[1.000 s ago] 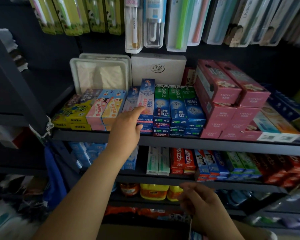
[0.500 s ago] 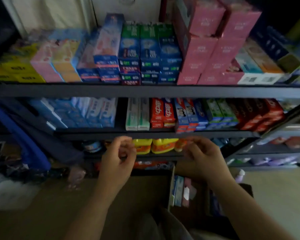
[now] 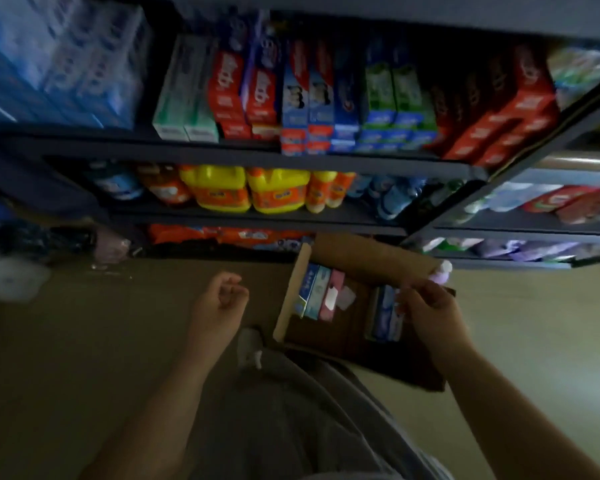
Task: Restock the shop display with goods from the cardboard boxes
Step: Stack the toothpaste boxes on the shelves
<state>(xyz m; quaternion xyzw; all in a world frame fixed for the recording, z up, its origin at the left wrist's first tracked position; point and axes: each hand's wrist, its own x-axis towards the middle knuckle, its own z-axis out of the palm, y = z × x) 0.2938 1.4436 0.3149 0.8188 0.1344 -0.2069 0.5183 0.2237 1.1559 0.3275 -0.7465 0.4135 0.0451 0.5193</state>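
The open brown cardboard box (image 3: pixel 357 327) sits on the floor below the dark metal shelves (image 3: pixel 257 157). Blue and pink small packets (image 3: pixel 321 294) stand along its left wall. The left hand (image 3: pixel 219 303) is curled up, holding nothing. The right hand (image 3: pixel 426 313) hangs over the box's right edge; I cannot tell if it holds something.

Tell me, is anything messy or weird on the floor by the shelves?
One small thing: a purple bottle stands alone on the floor by the cardboard box, not on a shelf with other goods. Inside the box, a few cartons lean against its left wall. Nothing looks spilled or broken, though the picture is blurry.
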